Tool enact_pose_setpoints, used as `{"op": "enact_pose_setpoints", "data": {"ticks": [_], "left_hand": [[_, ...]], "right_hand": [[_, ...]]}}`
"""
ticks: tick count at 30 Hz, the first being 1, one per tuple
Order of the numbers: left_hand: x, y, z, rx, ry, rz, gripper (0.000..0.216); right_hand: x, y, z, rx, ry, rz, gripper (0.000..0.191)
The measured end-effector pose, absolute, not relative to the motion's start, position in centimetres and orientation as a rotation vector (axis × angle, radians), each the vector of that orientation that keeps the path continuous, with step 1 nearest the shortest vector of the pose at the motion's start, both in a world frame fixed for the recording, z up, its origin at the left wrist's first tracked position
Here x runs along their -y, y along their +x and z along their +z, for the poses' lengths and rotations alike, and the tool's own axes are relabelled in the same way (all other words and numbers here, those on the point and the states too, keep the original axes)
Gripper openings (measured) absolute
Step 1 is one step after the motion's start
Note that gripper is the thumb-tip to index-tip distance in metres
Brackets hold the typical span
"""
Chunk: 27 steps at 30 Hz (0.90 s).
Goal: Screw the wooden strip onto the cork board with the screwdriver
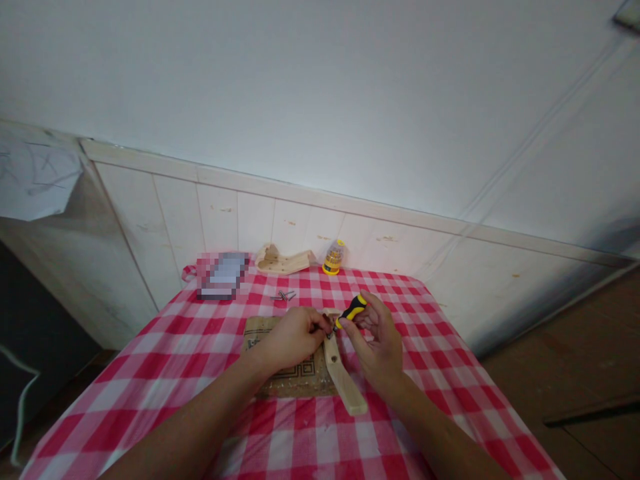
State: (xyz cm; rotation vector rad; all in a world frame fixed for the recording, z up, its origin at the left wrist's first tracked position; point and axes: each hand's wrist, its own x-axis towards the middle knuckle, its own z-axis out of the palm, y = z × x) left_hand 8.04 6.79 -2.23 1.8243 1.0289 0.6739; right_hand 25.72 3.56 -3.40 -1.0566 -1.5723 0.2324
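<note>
My right hand [381, 343] grips a screwdriver [354, 308] by its black and yellow handle, the shaft slanting down to the left. Its tip meets the upper part of an angled, pale wooden piece [345, 387], which has a dark hole near its bend. Close to that tip, the fingers of my left hand [296, 340] are pinched together over the wood; what they hold is too small and covered to make out. Under the wood lies a brown mat [280, 387] with dark printed patterns, partly covered by my left hand and forearm.
Several loose screws [283, 295] lie beyond the mat. Against the panelled wall stand a second wooden piece [285, 262] and a yellow-capped clear container [333, 259]. A blurred phone-like slab [223, 277] is at back left. A red-and-white checked cloth [165, 373] covers the table.
</note>
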Motion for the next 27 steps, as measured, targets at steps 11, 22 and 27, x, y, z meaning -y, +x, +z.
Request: {"op": "enact_pose_setpoints", "data": {"ticks": [11, 22, 27], "left_hand": [[-6.72, 8.1, -2.06, -1.036, 1.821, 0.672, 0.026], [-6.77, 8.06, -1.88, -1.015, 1.858, 0.691, 0.028], [-6.84, 8.07, -2.03, -1.054, 1.836, 0.669, 0.028]], "right_hand": [[-3.37, 25.57, -3.69, 1.611, -0.98, 0.188, 0.049], [-3.32, 25.29, -4.13, 1.663, -0.944, 0.184, 0.052], [-3.49, 25.27, -4.02, 1.659, -0.945, 0.124, 0.054]]}}
